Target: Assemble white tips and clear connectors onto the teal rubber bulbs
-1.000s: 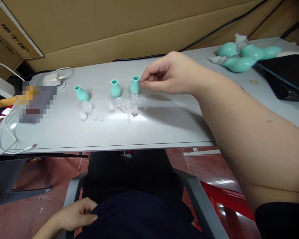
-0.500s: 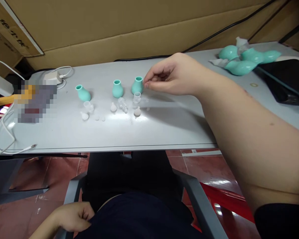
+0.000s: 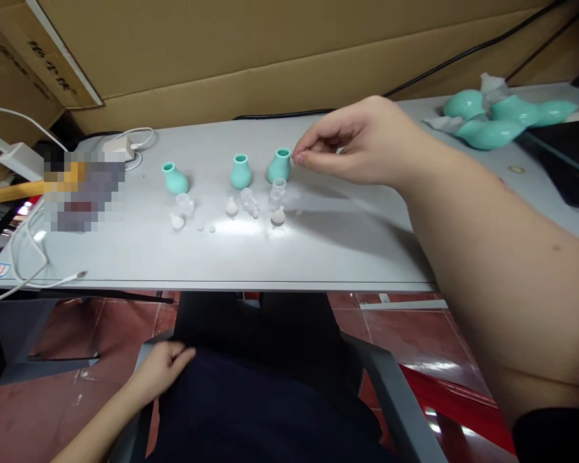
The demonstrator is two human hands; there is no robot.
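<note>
My right hand [image 3: 347, 145] reaches over the desk, thumb and forefinger pinched together right beside the neck of the rightmost teal squeeze bulb [image 3: 279, 168]. Whether the fingertips touch it or hold something small, I cannot make out. In a row with it stand a middle teal bulb [image 3: 241, 173] and a tilted left one [image 3: 176, 180]. In front of them lie clear plastic cups [image 3: 278, 190], [image 3: 185, 204], a clear nozzle piece [image 3: 249, 202] and small white bulb-shaped pieces [image 3: 278, 216], [image 3: 231, 206], [image 3: 177, 221]. My left hand [image 3: 161, 370] rests low by the chair arm, fingers curled.
Larger glossy teal pieces with clear wrapping [image 3: 492, 122] lie at the back right, beside a black flat object [image 3: 564, 154]. White chargers [image 3: 118, 148] and cables are at the left, near a blurred-out item [image 3: 84, 199]. A cardboard wall [image 3: 270, 58] closes the back.
The view has shifted slightly left, so the desk items appear farther right. My right hand keeps its pinch beside the right bulb. My left hand has turned and moved up a little.
</note>
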